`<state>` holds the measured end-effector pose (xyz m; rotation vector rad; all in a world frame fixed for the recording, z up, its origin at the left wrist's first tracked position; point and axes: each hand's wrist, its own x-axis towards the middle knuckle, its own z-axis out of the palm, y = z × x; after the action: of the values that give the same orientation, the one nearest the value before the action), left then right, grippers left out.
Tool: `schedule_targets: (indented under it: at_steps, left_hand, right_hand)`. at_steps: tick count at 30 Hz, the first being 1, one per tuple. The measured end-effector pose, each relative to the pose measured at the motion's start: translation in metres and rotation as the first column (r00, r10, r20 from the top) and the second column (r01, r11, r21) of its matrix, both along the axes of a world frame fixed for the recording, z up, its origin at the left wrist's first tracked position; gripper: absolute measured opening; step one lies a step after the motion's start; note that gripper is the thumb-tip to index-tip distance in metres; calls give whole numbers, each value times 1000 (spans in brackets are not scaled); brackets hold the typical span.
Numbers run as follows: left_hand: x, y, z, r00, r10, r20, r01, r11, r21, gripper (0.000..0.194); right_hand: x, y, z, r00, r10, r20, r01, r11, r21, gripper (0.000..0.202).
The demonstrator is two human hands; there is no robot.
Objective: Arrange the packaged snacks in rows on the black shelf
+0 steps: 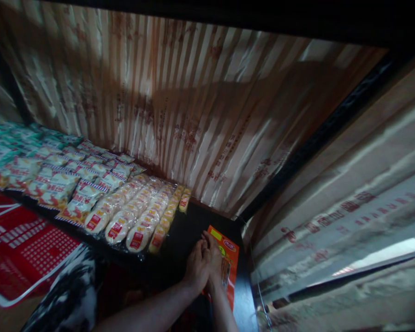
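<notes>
An orange snack packet [232, 265] with a yellow patch and a printed oval logo lies on the black shelf [185, 226] near its right end. My right hand [213, 258] rests along the packet's left edge, fingers closed on it. Pressed up against it, my left hand [196, 266] has bent fingers that meet the right hand at the same edge. The left fingertips are partly hidden, and part of the packet is covered by my right hand and forearm.
Left of my hands, rows of clear-wrapped round biscuits [138, 235] and a row of small yellow packs [159, 233] line the shelf. Beyond them lie white snack bags [55, 182] and green ones [2, 152]. A red basket [44, 240] stands below. Printed sheeting [193, 101] hangs behind.
</notes>
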<state>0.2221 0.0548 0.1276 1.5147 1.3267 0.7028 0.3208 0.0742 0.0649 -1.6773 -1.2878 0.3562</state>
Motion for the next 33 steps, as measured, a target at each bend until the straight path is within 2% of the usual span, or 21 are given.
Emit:
schedule_targets:
  at_steps: [5,10,15,18,21,24,27,29,32,33]
  left_hand:
    - [0,-13,-7,1000,20,-21,-19,999,43,38]
    - [9,-26,-17,999,37,-25,-35,996,78,38]
    - [4,-32,-13,999,-15,48,11,996,90,34]
    - [-18,-37,-8,986,-18,164,8,998,64,35]
    - [-50,-49,-6,955,21,297,-31,999,29,34]
    - [-86,-65,-13,965,27,259,-43,997,58,30]
    - [-123,-79,-30,991,31,129,-37,998,43,29]
    - [-146,-83,-46,998,49,-30,-49,999,-3,28]
    - [-174,-81,-72,993,56,-105,-60,998,-36,26]
    - [-181,-79,-80,980,38,-194,-54,995,-81,26]
  right_hand:
    - [-8,-9,7,1000,-5,6,5,999,38,36]
    - [-16,-22,1,998,13,61,-18,997,76,35]
    - [-14,-35,5,996,-17,92,9,997,82,34]
    - [-26,-43,13,995,-51,83,42,994,106,34]
    - [-55,-59,16,993,-90,77,77,985,157,33]
    - [-93,-82,10,996,-58,72,42,978,202,28]
    - [-130,-106,-1,1000,1,27,-6,981,196,23]
    - [-152,-118,-11,999,40,-1,-39,991,130,24]
    - [-178,-128,-31,992,127,-7,-127,991,34,26]
    - [-184,-129,-40,985,172,-15,-172,985,-24,29]
